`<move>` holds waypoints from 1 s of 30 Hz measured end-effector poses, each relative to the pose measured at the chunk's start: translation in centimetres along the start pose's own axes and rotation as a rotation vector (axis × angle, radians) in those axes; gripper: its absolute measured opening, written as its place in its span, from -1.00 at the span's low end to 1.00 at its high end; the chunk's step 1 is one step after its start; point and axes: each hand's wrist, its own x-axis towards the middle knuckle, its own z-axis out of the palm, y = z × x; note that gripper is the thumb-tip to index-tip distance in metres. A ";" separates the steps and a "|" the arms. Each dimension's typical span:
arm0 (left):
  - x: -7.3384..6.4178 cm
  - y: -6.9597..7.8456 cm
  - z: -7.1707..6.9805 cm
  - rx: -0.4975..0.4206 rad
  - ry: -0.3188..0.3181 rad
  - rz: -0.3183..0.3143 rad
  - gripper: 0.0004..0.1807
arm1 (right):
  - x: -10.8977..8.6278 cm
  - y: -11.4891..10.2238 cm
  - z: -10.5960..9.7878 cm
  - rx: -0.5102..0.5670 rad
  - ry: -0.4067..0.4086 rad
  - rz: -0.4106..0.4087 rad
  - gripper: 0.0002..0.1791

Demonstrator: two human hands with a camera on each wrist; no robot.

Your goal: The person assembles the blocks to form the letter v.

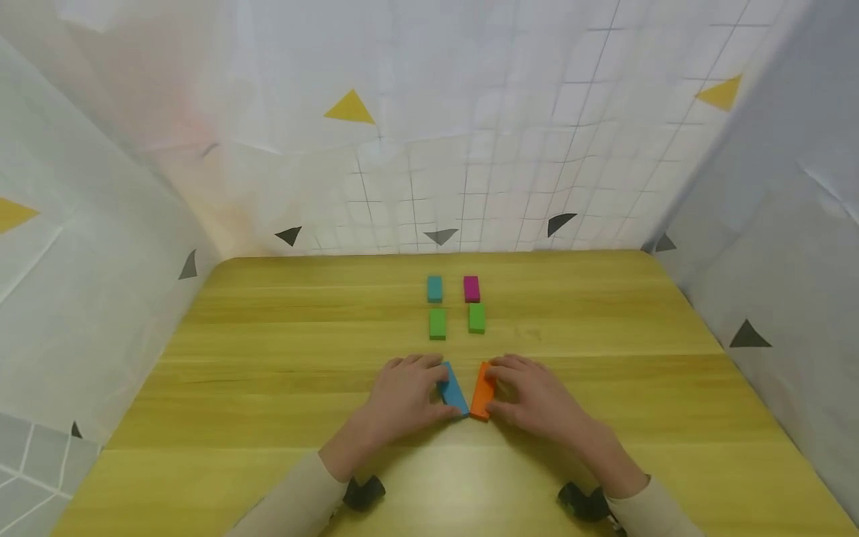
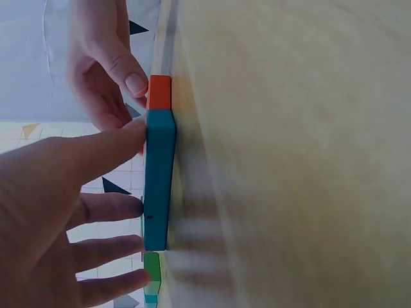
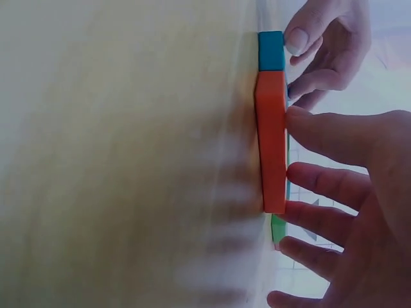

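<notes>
A blue block (image 1: 453, 391) and an orange block (image 1: 481, 395) lie flat on the wooden table, angled like a V with their near ends close together. My left hand (image 1: 406, 391) is over the blue block's left side. Its thumb and fingertips touch the upper face of that block (image 2: 159, 179), the fingers spread and fairly straight. On the other side, my right hand (image 1: 540, 395) rests its thumb and fingertips on the orange block (image 3: 271, 144) in a mirrored way. Whether the two near ends touch is hard to tell.
Beyond the hands lie two green blocks, a left one (image 1: 438, 323) and a right one (image 1: 476, 317). Farther back are a teal block (image 1: 435, 288) and a magenta block (image 1: 472, 288). White patterned sheets (image 1: 436, 179) border the table (image 1: 268, 373) at the back and sides.
</notes>
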 end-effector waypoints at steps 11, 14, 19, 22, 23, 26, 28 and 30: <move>-0.3 0.6 -0.1 0.089 0.052 0.032 -0.45 | 0.6 -0.3 -0.7 -0.035 -0.018 -0.031 -0.48; -0.3 0.8 -0.1 0.098 0.055 0.032 -0.45 | 0.6 -0.5 -0.7 -0.043 -0.013 -0.029 -0.49; -0.3 0.8 -0.2 0.113 0.056 0.036 -0.45 | 0.6 -0.6 -0.7 -0.056 -0.012 -0.026 -0.49; -0.2 0.7 -0.2 0.120 0.050 0.042 -0.44 | 0.6 -0.6 -0.7 -0.060 -0.010 -0.025 -0.49; -0.2 0.7 -0.2 0.123 0.050 0.045 -0.45 | 0.6 -0.6 -0.6 -0.060 -0.009 -0.024 -0.49; -0.2 0.7 -0.1 0.133 0.050 0.059 -0.48 | 0.5 -0.6 -0.6 -0.059 -0.007 -0.024 -0.50; -0.2 0.8 -0.1 0.133 0.058 0.072 -0.51 | 0.5 -0.6 -0.6 -0.062 -0.001 -0.028 -0.51; -0.2 0.9 0.0 0.121 0.066 0.083 -0.55 | 0.5 -0.6 -0.5 -0.061 0.003 -0.027 -0.51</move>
